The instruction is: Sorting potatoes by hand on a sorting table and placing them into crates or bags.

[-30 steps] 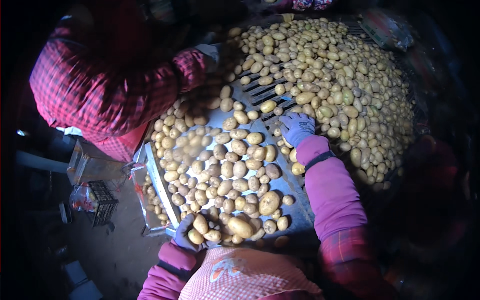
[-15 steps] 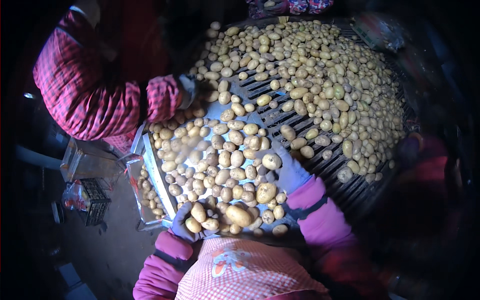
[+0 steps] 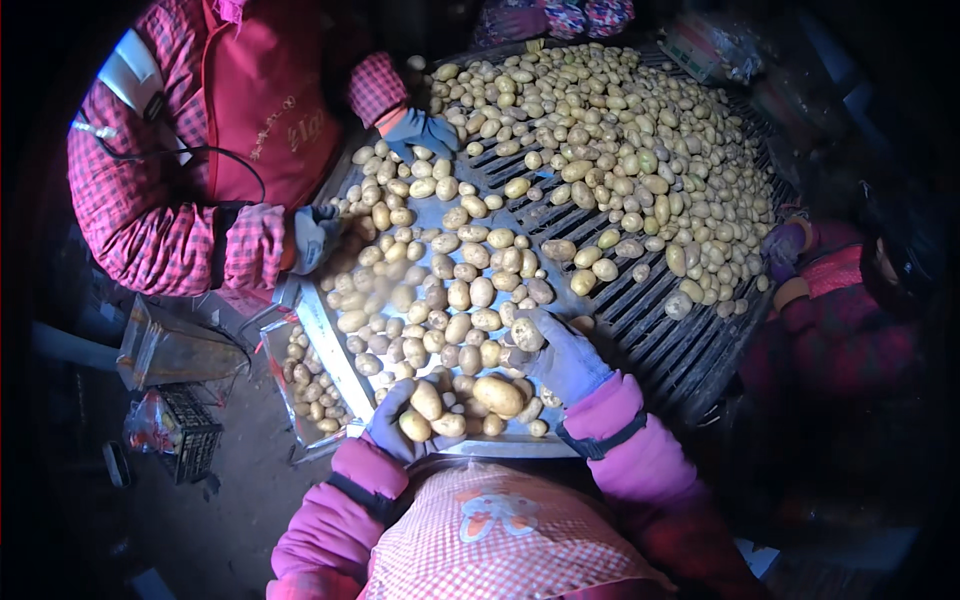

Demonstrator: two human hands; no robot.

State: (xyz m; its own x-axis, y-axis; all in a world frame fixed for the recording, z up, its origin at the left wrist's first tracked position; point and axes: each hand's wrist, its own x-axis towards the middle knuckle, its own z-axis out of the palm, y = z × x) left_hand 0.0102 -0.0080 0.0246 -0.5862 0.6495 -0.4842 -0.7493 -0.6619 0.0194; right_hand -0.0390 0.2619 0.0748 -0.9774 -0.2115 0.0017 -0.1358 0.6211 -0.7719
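Observation:
My left hand (image 3: 388,428), in a purple-grey glove, is closed around several potatoes (image 3: 426,401) at the near edge of the metal sorting tray (image 3: 520,446). My right hand (image 3: 572,366), gloved alike, grips one brownish potato (image 3: 527,335) between thumb and fingers over the tray's right side. A large oval potato (image 3: 498,397) lies between my hands, beside the left handful. Many loose potatoes (image 3: 458,327) spread over the tray beyond my fingers.
A big potato heap (image 3: 660,170) covers the dark slatted grate (image 3: 650,335). At left, a co-worker's two gloved hands (image 3: 420,133) are over the potatoes. A container of potatoes (image 3: 312,385) hangs below the tray's left rim. A black crate (image 3: 188,432) stands on the floor. Another person is at right.
My right hand has shifted slightly down with a potato at its fingers. My left hand still holds its handful. The co-worker has straightened, and both their gloved hands now show. My view has shifted.

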